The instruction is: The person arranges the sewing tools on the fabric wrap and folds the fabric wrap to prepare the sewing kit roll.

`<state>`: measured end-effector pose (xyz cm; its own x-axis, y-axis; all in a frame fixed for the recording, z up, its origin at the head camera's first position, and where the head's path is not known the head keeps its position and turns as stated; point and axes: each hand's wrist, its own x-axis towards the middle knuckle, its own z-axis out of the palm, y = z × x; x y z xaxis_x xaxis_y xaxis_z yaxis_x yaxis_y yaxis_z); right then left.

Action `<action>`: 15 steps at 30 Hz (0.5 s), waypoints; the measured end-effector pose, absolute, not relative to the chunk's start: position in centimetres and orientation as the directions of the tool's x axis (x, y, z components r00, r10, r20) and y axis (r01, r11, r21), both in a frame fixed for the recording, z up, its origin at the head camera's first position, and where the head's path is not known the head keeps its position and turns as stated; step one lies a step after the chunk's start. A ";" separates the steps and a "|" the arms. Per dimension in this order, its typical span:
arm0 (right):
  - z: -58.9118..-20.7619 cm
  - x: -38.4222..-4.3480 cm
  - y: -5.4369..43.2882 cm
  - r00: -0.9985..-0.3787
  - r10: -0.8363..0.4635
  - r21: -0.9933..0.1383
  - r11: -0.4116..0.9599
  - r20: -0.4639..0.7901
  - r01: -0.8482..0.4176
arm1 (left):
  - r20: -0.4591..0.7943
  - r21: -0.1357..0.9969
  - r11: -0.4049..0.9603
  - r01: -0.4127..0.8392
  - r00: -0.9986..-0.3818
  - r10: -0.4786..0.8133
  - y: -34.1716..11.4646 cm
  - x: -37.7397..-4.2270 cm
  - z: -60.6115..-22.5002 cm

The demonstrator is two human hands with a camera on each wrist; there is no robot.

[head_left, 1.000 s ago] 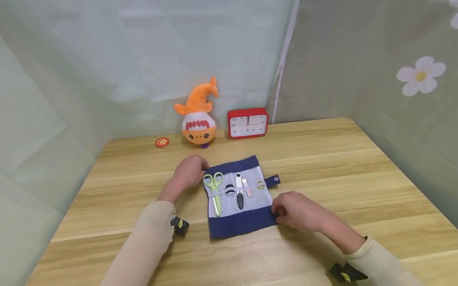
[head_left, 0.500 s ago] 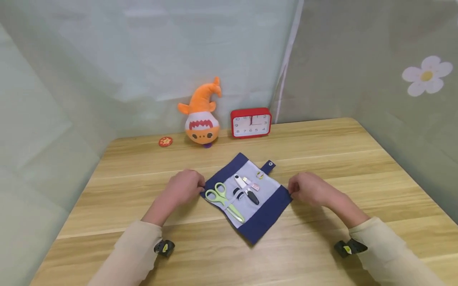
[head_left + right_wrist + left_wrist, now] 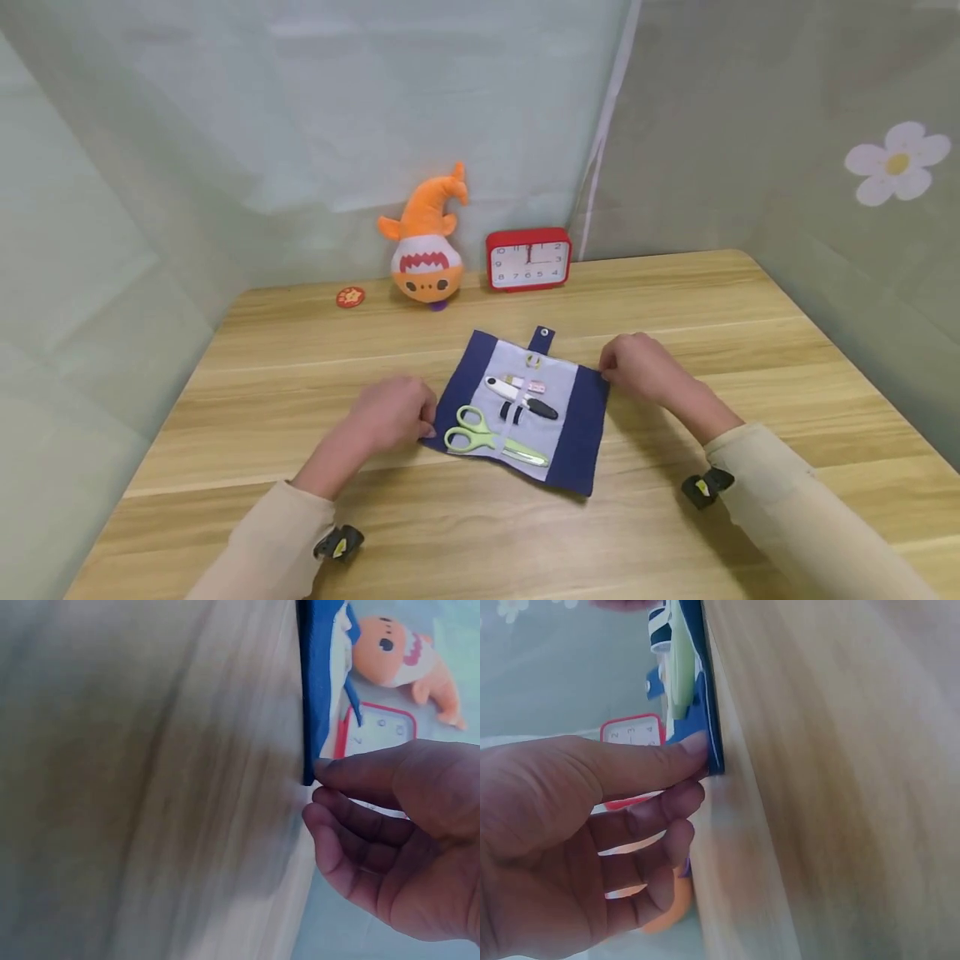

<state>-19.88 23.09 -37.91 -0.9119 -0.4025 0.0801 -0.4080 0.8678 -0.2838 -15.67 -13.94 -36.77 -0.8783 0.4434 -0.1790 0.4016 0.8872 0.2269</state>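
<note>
A navy fabric sewing roll [image 3: 577, 442] with a pale lining lies unrolled on the table. Its snap strap [image 3: 542, 340] points toward the back. Under an elastic band in it sit green-handled scissors [image 3: 474, 432], dark thread spools [image 3: 512, 412], a white-and-black seam ripper-like tool [image 3: 542, 408], a small pink-and-white piece [image 3: 535, 387] and, near the strap, a yellow ring-shaped item [image 3: 532, 361]. My left hand [image 3: 393, 414] pinches the roll's near left corner between thumb and forefinger. At the far right corner, my right hand [image 3: 637, 365] pinches the navy edge [image 3: 319, 697].
An orange shark plush [image 3: 427, 267] and a red alarm clock [image 3: 528, 260] stand at the back of the wooden table [image 3: 247, 375]. A round red disc [image 3: 350, 297] lies left of the plush. Fabric curtains hang behind and at both sides.
The roll has turned anticlockwise, so its strap has swung from the right to the back. My left hand has come nearer, while my right hand has moved farther back, both keeping to corners.
</note>
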 end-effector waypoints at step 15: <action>-38.5 -23.4 21.7 -0.943 -0.307 -0.255 0.909 0.127 -0.330 | -0.215 0.359 0.865 0.351 -0.871 0.442 -11.9 -13.7 -37.7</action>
